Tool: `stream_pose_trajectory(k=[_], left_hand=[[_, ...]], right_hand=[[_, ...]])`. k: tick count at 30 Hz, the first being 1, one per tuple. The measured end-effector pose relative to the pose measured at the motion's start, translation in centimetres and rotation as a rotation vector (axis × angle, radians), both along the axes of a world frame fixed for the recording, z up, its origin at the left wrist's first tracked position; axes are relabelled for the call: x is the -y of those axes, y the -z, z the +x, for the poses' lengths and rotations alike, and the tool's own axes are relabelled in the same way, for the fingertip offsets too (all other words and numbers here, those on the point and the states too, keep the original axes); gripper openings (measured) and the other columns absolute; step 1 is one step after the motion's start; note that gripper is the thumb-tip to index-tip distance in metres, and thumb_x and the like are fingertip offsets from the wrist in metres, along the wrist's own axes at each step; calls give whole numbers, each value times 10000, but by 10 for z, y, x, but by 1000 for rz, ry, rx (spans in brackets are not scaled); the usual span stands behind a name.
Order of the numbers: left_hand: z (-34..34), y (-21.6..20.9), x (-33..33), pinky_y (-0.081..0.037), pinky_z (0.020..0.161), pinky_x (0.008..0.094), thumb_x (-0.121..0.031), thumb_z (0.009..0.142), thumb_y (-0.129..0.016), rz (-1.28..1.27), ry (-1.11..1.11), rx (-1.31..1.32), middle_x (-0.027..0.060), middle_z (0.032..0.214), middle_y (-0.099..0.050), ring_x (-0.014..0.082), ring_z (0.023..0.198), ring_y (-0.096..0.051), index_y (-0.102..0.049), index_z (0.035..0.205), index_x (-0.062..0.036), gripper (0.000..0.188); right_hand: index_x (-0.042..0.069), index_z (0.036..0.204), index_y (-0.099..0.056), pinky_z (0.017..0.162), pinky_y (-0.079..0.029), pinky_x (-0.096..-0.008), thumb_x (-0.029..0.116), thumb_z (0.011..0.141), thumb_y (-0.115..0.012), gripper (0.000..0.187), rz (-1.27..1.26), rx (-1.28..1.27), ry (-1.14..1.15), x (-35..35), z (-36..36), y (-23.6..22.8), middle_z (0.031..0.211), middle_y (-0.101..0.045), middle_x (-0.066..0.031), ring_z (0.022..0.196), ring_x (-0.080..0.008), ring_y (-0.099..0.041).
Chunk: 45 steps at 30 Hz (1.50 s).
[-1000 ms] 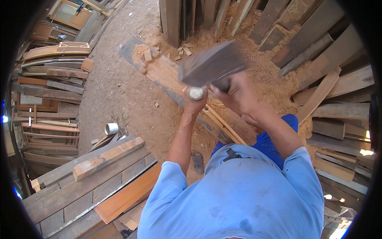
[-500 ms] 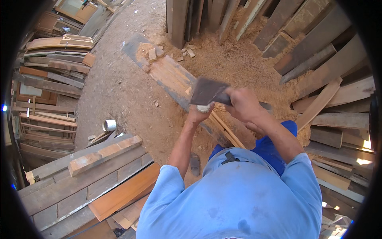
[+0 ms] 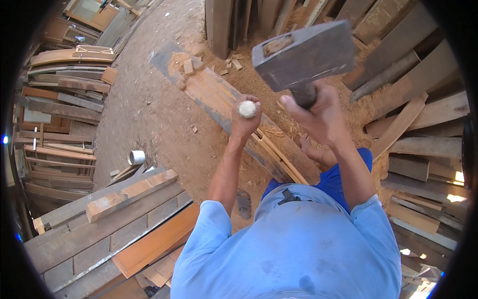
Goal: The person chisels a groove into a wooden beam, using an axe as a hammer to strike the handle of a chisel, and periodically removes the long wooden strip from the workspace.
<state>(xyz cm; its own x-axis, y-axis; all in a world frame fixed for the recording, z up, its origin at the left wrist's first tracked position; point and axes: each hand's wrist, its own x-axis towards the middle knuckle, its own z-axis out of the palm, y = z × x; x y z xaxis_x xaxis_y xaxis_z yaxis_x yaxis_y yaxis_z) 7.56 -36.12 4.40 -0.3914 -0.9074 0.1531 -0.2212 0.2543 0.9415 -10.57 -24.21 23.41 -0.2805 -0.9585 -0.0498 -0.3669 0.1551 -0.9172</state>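
My right hand grips a big dark block-headed mallet by its handle, raised to the right of my left hand. My left hand is wrapped round an upright chisel; only the round, pale, worn end of its handle shows, and the blade is hidden beneath the fist. Below it, a narrow light-wood strip with a lengthwise groove runs back toward my lap. The strip rests on a wide sawdust-covered plank. My bare foot is beside the plank.
Small wood offcuts lie at the plank's far end. Dark boards stand upright ahead, with more boards stacked to the right. Lumber is piled at near left, by a white cup-like container. Sawdust covers the ground.
The mallet has risen from the chisel's handle end, up and to the right, and its head now looks larger. My left hand keeps its hold on the chisel, nearly in place.
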Motion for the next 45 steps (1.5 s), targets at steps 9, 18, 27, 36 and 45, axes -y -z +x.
stream_pose_trajectory(k=[9, 18, 27, 36, 45], left_hand=[[-16, 20, -11, -546, 740, 333, -84, 863, -741, -84, 67, 167, 129, 926, -709, 220, 831, -707, -667, 997, -26, 163], [-7, 17, -16, -539, 734, 327, -73, 872, -741, -134, 107, 74, 106, 896, -714, 179, 812, -690, -690, 1042, -13, 187], [10, 16, -29, -506, 654, 284, -102, 903, -741, -57, 80, 76, 65, 790, -676, 124, 701, -614, -698, 1055, -36, 171], [25, 33, -32, -543, 894, 400, -129, 849, -785, -212, 207, 156, 83, 1118, -715, 242, 1051, -683, -681, 1155, -71, 328], [22, -1, 18, -540, 732, 276, -44, 814, -776, 100, 35, 25, 91, 899, -717, 133, 831, -691, -678, 995, -38, 206]], right_hand=[[-12, 1078, -680, 702, -536, -416, 200, 865, -735, 305, 125, -290, -99, 6, -24, 40, 809, -691, -178, 752, -296, -689], [-19, 1016, -696, 671, -537, -470, 237, 826, -768, 327, 132, -468, -215, 14, -14, 91, 828, -711, -226, 776, -397, -712], [-18, 1131, -686, 711, -529, -377, 111, 888, -731, 279, -28, 41, -72, -6, -6, 35, 810, -704, -114, 791, -155, -654], [21, 1117, -695, 689, -525, -398, 178, 834, -713, 324, 158, -527, -346, -8, -2, 96, 761, -652, -171, 716, -249, -655], [5, 1051, -669, 700, -518, -443, 114, 819, -749, 268, -116, 121, -45, -10, 4, 12, 761, -646, -205, 710, -340, -668]])
